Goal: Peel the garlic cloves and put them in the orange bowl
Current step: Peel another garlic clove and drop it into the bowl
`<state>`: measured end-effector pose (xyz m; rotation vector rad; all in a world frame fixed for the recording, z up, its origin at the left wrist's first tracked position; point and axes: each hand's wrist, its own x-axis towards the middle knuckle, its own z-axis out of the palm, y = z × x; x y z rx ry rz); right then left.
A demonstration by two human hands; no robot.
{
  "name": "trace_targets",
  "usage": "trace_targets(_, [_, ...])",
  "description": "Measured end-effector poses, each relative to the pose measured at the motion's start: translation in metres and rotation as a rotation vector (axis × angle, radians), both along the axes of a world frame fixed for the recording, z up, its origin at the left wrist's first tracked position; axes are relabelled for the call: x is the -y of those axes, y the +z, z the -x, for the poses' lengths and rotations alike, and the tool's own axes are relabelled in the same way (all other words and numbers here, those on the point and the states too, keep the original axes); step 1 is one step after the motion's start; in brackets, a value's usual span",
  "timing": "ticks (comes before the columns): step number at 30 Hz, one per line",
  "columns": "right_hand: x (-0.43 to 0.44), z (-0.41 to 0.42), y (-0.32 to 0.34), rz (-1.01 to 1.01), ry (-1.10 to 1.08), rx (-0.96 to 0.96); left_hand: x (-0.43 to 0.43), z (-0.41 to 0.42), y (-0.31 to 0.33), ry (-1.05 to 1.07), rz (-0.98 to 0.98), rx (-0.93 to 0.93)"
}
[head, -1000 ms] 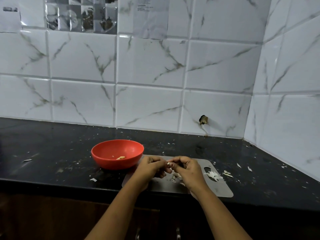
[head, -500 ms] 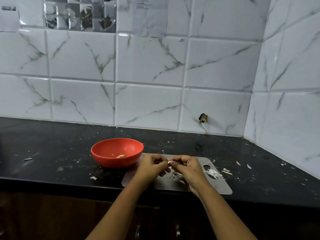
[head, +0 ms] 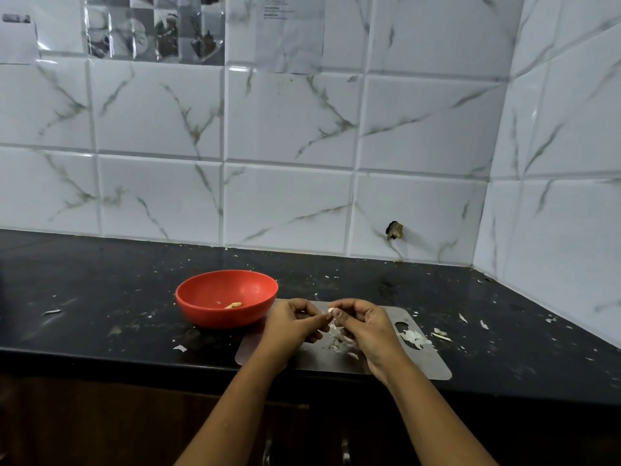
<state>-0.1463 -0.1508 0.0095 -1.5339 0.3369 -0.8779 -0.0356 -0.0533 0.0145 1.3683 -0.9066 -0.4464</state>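
Head view only.

Left hand [head: 295, 326]: fingers curled, thumb and fingertips pinching the left end of a garlic clove [head: 331, 311]. Right hand [head: 364, 327]: fingers curled likewise, thumb and forefinger pinching the same clove from the right. Clove: small, white, held between the two hands over the middle of a grey cutting board [head: 423, 363]. Mostly hidden by the fingertips; amount of skin left on it not determinable.

Orange bowl [head: 218, 319]: upright on the black desk [head: 100, 297], just left of the board and of the left hand. Contact with the board's far-left corner not determinable. Inside, near the bottom: one peeled clove [head: 235, 304], pale yellow, plus a small fleck.

Peel scraps [head: 412, 337]: white flakes heaped at the board's handle cutout, more beneath the hands, further bits scattered over the desk to left and right.

Behind the desk: white marble-pattern tiled wall [head: 285, 196], with a chipped hole [head: 395, 229] low on the right and printed sheets [head: 154, 28] fixed at the top left. Below the desk's near edge: dark cabinet front with two handles [head: 346, 452].
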Motion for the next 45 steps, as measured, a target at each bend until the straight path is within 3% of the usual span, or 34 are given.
trace_targets(7, [0.001, -0.001, -0.002, -0.015, -0.047, 0.021, 0.001, 0.003, -0.001, 0.009, -0.044, 0.077])
trace_targets(15, [0.001, -0.001, -0.003, -0.003, -0.004, 0.011, 0.000, -0.001, -0.005, 0.045, 0.089, 0.102])
trace_targets(24, [0.001, -0.001, -0.001, -0.042, 0.030, 0.012, 0.003, -0.004, -0.006, 0.164, 0.142, 0.416])
trace_targets(32, [0.000, 0.001, 0.001, -0.055, 0.070, 0.001, 0.003, -0.005, -0.010, 0.197, 0.141, 0.453])
trace_targets(45, [-0.002, 0.001, 0.003, -0.080, 0.069, -0.009, 0.001, -0.004, -0.008, 0.067, 0.047, 0.536])
